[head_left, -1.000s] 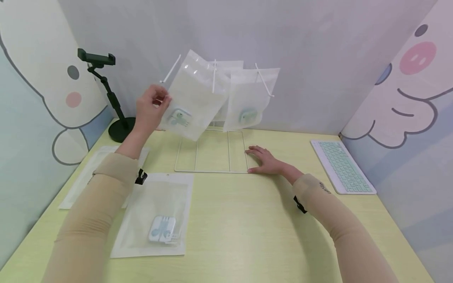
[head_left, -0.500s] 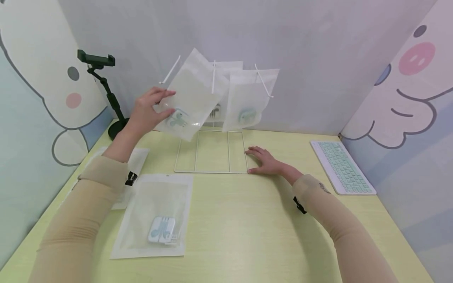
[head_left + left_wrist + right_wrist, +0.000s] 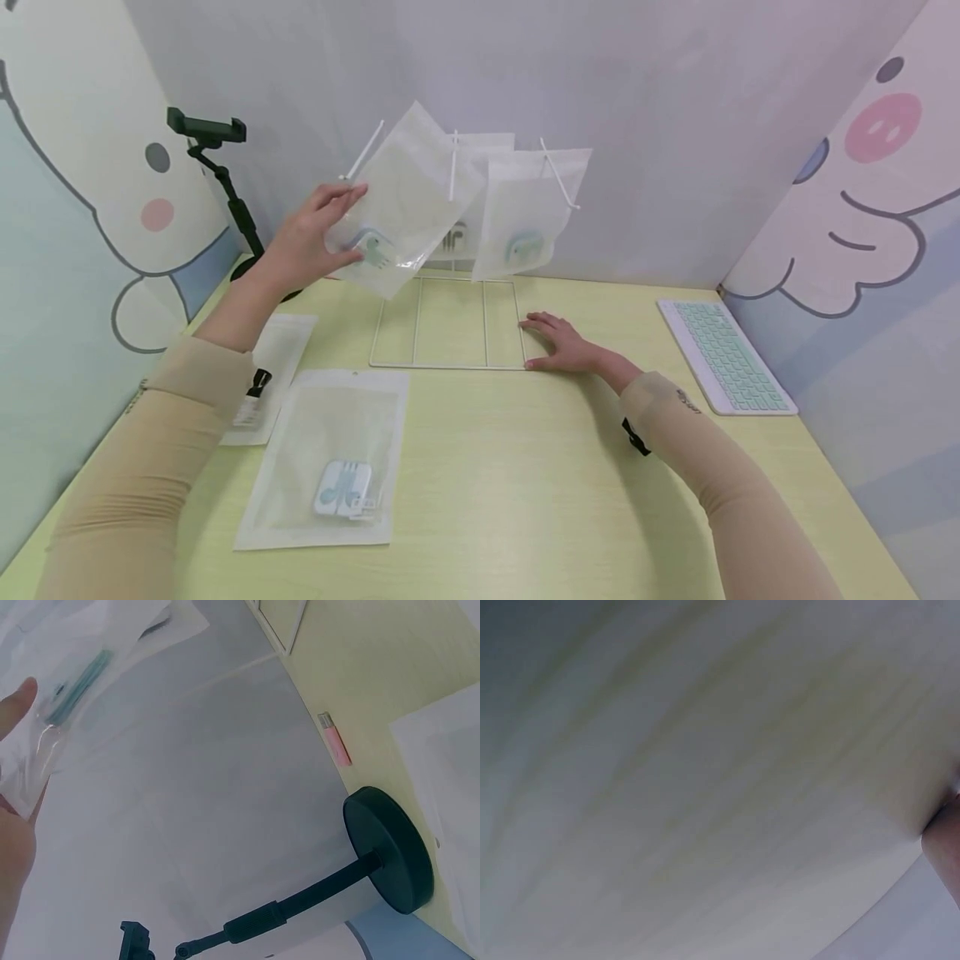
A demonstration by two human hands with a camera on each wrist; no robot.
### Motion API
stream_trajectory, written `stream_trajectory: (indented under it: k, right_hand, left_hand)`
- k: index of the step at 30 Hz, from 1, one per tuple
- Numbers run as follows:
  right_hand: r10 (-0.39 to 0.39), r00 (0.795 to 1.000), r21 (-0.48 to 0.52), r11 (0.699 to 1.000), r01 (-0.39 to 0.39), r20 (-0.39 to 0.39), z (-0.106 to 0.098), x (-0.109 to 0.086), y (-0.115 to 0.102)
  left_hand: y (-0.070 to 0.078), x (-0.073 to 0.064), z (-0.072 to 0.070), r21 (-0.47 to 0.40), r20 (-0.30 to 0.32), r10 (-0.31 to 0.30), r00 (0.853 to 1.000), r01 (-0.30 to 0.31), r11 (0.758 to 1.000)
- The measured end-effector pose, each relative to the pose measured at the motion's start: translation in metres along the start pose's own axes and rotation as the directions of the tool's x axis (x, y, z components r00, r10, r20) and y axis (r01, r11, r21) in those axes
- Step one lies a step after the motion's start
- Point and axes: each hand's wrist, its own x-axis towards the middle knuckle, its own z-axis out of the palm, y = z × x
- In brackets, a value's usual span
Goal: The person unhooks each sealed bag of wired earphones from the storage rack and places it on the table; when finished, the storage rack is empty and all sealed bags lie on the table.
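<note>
My left hand (image 3: 307,237) is at the left edge of a translucent white bag (image 3: 408,192) with boxed earphones (image 3: 372,247) inside, thumb and fingers apart around that edge. The bag leans at an angle against the middle hook (image 3: 453,171) of a white wire rack. In the left wrist view, a fingertip (image 3: 22,694) shows beside the bag. Another bag (image 3: 532,200) hangs on the right hook (image 3: 558,179), and one more hangs partly hidden behind. My right hand (image 3: 562,342) rests with spread fingers on the right side of the rack's wire base (image 3: 450,366).
Two bags lie at the left of the table: a near earphone bag (image 3: 330,417) and a farther bag (image 3: 281,354) partly under the left sleeve. A black phone stand (image 3: 236,204) is at the back left. A pale keyboard (image 3: 727,358) lies right. A small pink stick (image 3: 337,742) lies by the wall.
My left hand went from pinching the bag's edge to a wider hold lower on it, and the forearm moved left. The bag's lower end swung slightly left. My right hand stayed put.
</note>
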Motion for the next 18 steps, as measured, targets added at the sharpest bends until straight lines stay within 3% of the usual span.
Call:
stream_trajectory:
  k: [11,14,18]
  right_hand:
    - [-0.007,1.000,0.001,1.000,0.007,-0.010,-0.001,-0.001,-0.003]
    - [-0.009,1.000,0.006,1.000,0.009,-0.012,-0.002,-0.001,-0.004]
    - [-0.011,1.000,0.001,1.000,0.011,-0.014,-0.002,-0.002,-0.005]
  left_hand:
    - [0.001,-0.005,-0.013,-0.064,0.015,0.031,0.999,-0.030,0.998]
    - [0.002,-0.005,-0.016,-0.058,0.022,0.031,0.999,-0.030,0.998]
    - [0.003,-0.006,-0.020,-0.009,0.000,0.076,0.997,-0.076,0.997]
